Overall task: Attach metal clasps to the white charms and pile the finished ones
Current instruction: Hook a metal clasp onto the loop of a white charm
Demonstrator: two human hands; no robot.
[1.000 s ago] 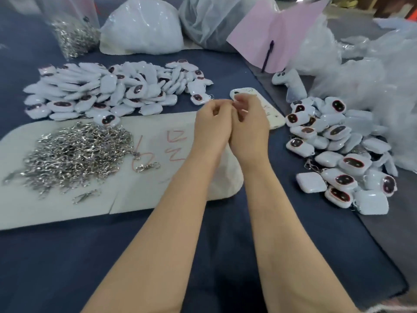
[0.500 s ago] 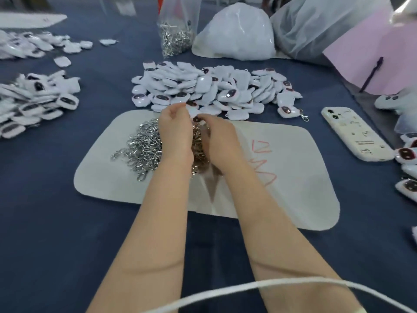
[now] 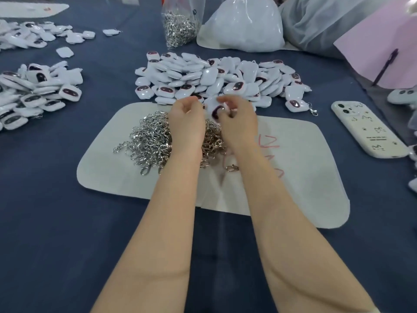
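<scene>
Pinching charm in right hand, just 3 o'clock of left hand; curled there, can't tell contents. Hovering over clasps, 7 o'clock of charm, nearer left.

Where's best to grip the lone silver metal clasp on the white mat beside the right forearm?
I would pinch the lone silver metal clasp across its long body, from above: it lies flat on the white mat, apart from the heap of clasps.

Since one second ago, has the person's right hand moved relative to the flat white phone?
Yes. The right hand has gone left, away from the white phone, and now grips a white charm above the silver metal clasp heap.
</scene>
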